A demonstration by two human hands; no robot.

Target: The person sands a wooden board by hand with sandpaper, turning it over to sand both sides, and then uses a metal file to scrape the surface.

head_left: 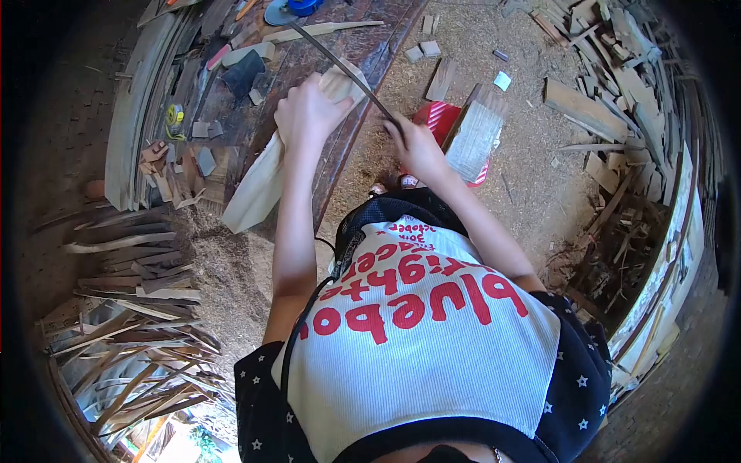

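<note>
A long, pale wooden piece [256, 187] lies slanted across the edge of the dark workbench [266, 89], its near end sticking out toward me. My left hand [306, 114] grips it near its far end, fingers over the top and thumb stretched to the right. My right hand [421, 149] is closed around the near end of a long, thin, dark file [340, 63]. The file runs up and left from my fist, crossing over the wood's far end [340, 83] just beyond my left thumb.
A grey-brown board [472, 140] rests on a red-and-white striped object [438, 116] to the right. The bench holds a yellow tape measure [175, 116], a shaped wooden strip [328, 29] and a blue round object [304, 6]. Scrap wood [147, 355] and sawdust cover the floor.
</note>
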